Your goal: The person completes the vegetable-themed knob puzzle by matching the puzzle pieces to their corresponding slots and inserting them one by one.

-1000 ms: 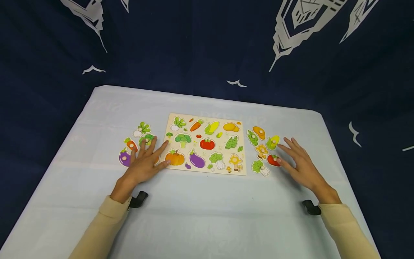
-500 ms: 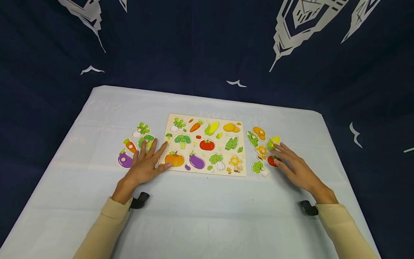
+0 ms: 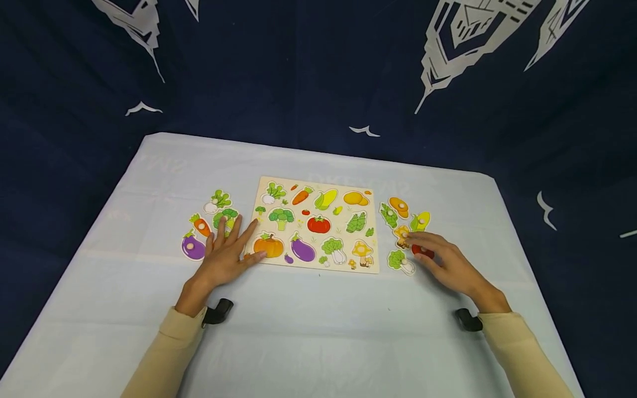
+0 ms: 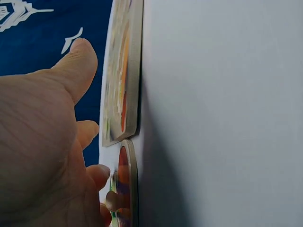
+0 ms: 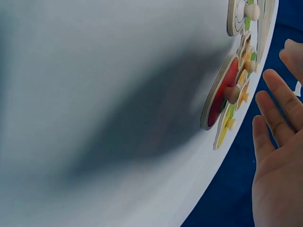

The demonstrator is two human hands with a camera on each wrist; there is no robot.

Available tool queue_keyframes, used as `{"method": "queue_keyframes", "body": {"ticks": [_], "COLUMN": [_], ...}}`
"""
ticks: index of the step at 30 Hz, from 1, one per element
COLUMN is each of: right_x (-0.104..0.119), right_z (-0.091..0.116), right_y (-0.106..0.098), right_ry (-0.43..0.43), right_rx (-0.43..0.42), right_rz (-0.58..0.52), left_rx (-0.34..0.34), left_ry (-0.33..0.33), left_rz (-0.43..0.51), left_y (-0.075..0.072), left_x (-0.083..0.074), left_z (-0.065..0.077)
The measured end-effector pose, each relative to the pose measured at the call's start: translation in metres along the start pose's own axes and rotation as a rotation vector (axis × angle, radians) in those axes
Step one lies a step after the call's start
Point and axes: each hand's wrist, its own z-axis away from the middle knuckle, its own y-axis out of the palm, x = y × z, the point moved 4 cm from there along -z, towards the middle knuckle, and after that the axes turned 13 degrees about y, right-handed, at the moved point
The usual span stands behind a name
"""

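A wooden vegetable puzzle board (image 3: 301, 224) lies flat on the table. My left hand (image 3: 223, 260) is spread at its lower left corner, fingers straight above the broccoli piece (image 3: 228, 214). In the left wrist view, an orange knobbed piece (image 4: 124, 170) lies beneath the fingers, beside the board. On the right, my right hand (image 3: 450, 268) hovers with extended fingers over the tomato piece (image 3: 423, 252), fingertips close by the mushroom piece (image 3: 400, 232). The right wrist view shows a gap between the fingers and the tomato's round knob (image 5: 231, 94).
Left of the board lie a radish piece (image 3: 211, 207), a carrot piece (image 3: 199, 224) and an eggplant piece (image 3: 191, 247). Around the right hand are a corn piece (image 3: 421, 220), a potato piece (image 3: 397, 204), a leafy green piece (image 3: 387, 215) and a bok choy piece (image 3: 398, 258).
My right hand has moved left, from beside the corn and tomato pieces to over the tomato, its fingertips now by the mushroom. The left hand stays nearly in place.
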Motion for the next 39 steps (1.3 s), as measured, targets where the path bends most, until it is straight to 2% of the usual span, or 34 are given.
{"method": "queue_keyframes", "body": {"ticks": [13, 22, 39], "right_x": [0.005, 0.005, 0.009], "right_z": [-0.001, -0.001, -0.002], "right_y": [0.002, 0.009, 0.015], "right_ry": [-0.060, -0.072, -0.096], "right_rx": [0.009, 0.022, 0.042], "right_rz": [-0.047, -0.061, -0.073], "left_rx": [-0.017, -0.042, -0.066], "left_ry": [0.009, 0.029, 0.025], "left_rz": [0.035, 0.050, 0.045], "left_y": [0.003, 0.004, 0.004], "left_x": [0.003, 0.003, 0.003], "left_z": [-0.001, 0.001, 0.002]}}
